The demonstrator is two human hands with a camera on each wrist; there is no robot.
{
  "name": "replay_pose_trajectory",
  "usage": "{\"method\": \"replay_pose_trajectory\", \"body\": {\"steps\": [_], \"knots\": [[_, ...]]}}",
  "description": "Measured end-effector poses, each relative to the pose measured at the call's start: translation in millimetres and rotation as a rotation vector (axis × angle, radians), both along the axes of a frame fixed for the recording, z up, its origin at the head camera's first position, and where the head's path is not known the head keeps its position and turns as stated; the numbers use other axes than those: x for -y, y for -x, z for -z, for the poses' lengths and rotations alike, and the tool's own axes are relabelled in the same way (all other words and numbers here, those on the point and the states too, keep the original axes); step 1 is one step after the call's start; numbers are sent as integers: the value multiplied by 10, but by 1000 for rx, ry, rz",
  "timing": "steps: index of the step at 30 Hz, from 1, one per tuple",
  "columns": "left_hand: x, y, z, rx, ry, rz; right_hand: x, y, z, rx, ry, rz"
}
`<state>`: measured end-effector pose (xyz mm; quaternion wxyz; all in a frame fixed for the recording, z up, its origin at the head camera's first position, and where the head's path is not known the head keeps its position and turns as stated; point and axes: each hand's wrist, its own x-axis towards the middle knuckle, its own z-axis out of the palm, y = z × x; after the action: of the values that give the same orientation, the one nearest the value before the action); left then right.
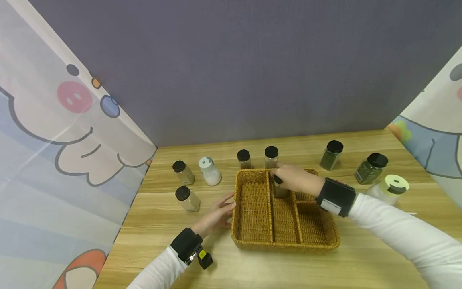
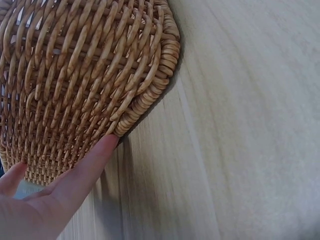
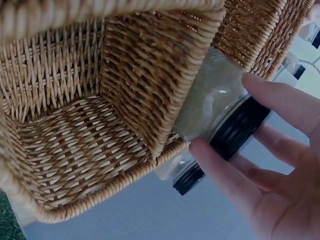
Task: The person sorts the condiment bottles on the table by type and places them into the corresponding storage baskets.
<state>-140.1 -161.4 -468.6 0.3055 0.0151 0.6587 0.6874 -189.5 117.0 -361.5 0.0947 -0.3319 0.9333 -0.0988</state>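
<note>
A brown wicker basket [image 1: 252,210] with several compartments stands on the wooden table. My right hand [image 1: 294,178] grips a clear jar [image 1: 280,191] by its black lid at the far end of the middle compartment. In the right wrist view, thumb and fingers surround the lid [image 3: 240,125], and the pale contents show through the jar [image 3: 212,92] beside a woven divider. My left hand [image 1: 215,215] is at the basket's left side. In the left wrist view, its extended fingers [image 2: 82,175] touch the outer wicker wall [image 2: 75,75]; part of that hand is out of frame.
Two black-lidded jars [image 1: 184,172] [image 1: 188,200] and a white-lidded jar [image 1: 211,173] stand left of the basket. Behind it are two more black-lidded jars [image 1: 244,159] [image 1: 271,157]. Green-filled jars [image 1: 330,156] [image 1: 369,168] and a pale-lidded container [image 1: 390,188] are at right.
</note>
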Motion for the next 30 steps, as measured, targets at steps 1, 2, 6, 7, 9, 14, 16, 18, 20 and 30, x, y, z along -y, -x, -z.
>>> {"method": "replay_pose_trajectory", "body": {"steps": [1,2,6,7,9,14,16,18,20,30], "knots": [[0,-4,-4,-2,4,-1,-5,-1,-3,11,4,6],[-1,-15,-16,-21,6,8,-12,-3,-10,17,12,10],[1,-18,-16,-23,17,3,-41,-5,-42,19,35,12],[2,-15,-9,-23,14,2,-48,-5,-55,15,42,11],[-3,-10,-12,-6,11,-8,-64,2,-73,-2,51,10],[-35,-42,-99,-31,10,2,-113,15,-118,-34,65,11],[-35,-43,-102,-42,10,11,-137,19,-141,-42,56,20],[-25,-27,-71,-32,3,7,-166,20,-175,-62,36,37],[-7,-4,-17,-18,3,4,-205,30,-205,-79,25,53],[5,-1,-1,-49,-2,25,-517,74,-404,-124,-14,136]]}}
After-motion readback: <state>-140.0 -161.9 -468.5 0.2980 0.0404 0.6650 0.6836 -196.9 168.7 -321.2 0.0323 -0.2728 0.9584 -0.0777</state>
